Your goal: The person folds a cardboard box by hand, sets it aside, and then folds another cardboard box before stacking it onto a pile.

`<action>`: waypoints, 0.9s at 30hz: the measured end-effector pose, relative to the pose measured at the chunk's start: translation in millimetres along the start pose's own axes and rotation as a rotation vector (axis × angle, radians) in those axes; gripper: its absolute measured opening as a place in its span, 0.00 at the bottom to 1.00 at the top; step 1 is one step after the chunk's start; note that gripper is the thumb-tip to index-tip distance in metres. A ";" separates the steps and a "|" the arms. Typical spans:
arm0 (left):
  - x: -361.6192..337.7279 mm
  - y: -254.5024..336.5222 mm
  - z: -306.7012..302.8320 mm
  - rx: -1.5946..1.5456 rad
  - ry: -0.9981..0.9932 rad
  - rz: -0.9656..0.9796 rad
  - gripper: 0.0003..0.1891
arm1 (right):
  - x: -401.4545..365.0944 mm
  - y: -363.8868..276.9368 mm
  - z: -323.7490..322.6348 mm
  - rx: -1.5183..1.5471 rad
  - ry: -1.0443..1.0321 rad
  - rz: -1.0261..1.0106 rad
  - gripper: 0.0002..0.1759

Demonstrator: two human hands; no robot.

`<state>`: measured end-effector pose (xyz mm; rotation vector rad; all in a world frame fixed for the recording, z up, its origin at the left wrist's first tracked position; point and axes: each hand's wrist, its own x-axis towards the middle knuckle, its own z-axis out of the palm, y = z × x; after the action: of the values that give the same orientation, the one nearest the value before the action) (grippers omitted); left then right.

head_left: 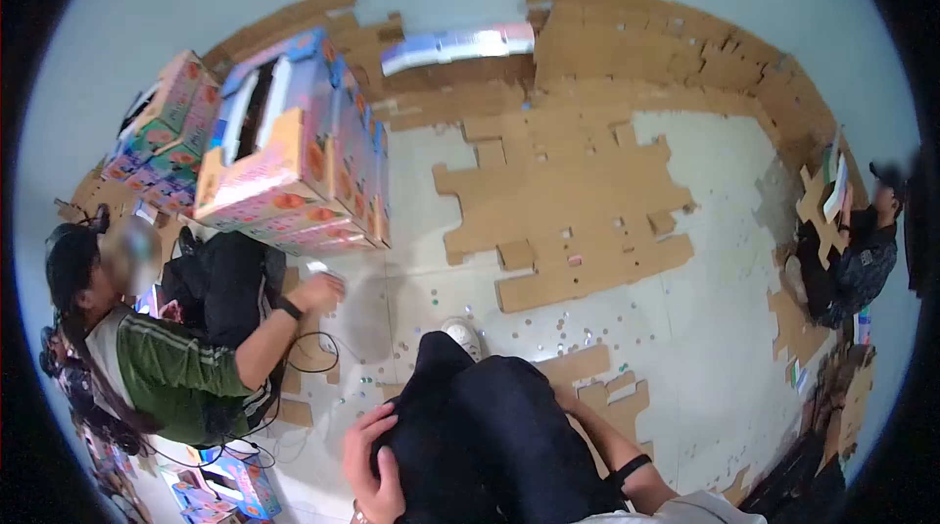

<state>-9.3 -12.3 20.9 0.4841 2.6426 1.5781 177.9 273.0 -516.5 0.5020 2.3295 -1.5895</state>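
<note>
My left hand [372,465] is beside my left leg, its fingers loosely bent and apart, with nothing in it. My right hand [592,421] reaches down along the outer side of my other leg, below a dark wristband; its fingers are hidden. Both knees, in black trousers [509,426], are bent in front of me. Close to the right hand, flat cardboard pieces [622,404] lie on the floor. Beyond my white shoe [462,336] is a large notched cardboard sheet [558,201].
Printed boxes [294,147] are stacked at the upper left. A person in a green top [171,367] sits at the left, one arm extended toward the floor. Another person [857,255] holds cardboard at the far right. Small round bits [561,322] are scattered on the floor. Cardboard [627,44] lines the wall.
</note>
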 end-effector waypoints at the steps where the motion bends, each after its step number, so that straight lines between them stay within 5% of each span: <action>1: -6.8 -16.8 -2.6 0.026 -0.001 0.045 0.15 | -33.6 -50.0 -20.0 0.004 -0.157 0.162 0.33; 3: -19.3 -22.0 -6.0 -0.031 0.004 0.011 0.15 | -59.4 -85.3 -39.0 0.005 -0.204 0.406 0.35; 7: -37.9 -25.5 -10.7 -0.037 0.044 0.079 0.15 | -82.9 -132.3 -64.4 -0.168 -0.216 0.424 0.33; 13: -46.2 -22.4 -11.8 -0.061 0.073 0.084 0.15 | -86.4 -300.0 -91.7 0.251 0.478 -0.180 0.14; 17: -13.7 -27.0 -20.0 -0.053 0.039 0.089 0.26 | -118.0 -482.7 -106.2 0.183 0.658 -0.562 0.08; 21: 64.6 -54.9 -35.5 0.124 0.229 0.298 0.27 | -96.2 -493.3 -82.8 -0.080 0.400 -0.809 0.10; 23: 118.1 -74.5 -50.2 0.392 0.268 0.433 0.23 | -89.7 -471.4 -72.1 -0.289 0.180 -0.670 0.15; 25: 157.6 -87.6 -63.4 0.278 0.239 0.204 0.19 | -78.7 -458.7 -71.7 -0.331 0.170 -0.632 0.18; 27: 196.0 -94.7 -71.3 0.350 0.375 0.225 0.17 | -73.0 -460.8 -82.1 -0.142 0.241 -0.583 0.18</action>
<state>-232.3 -60.5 0.5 0.5625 3.2827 1.3698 42.3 185.6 -71.1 -0.0364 2.9361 -1.6364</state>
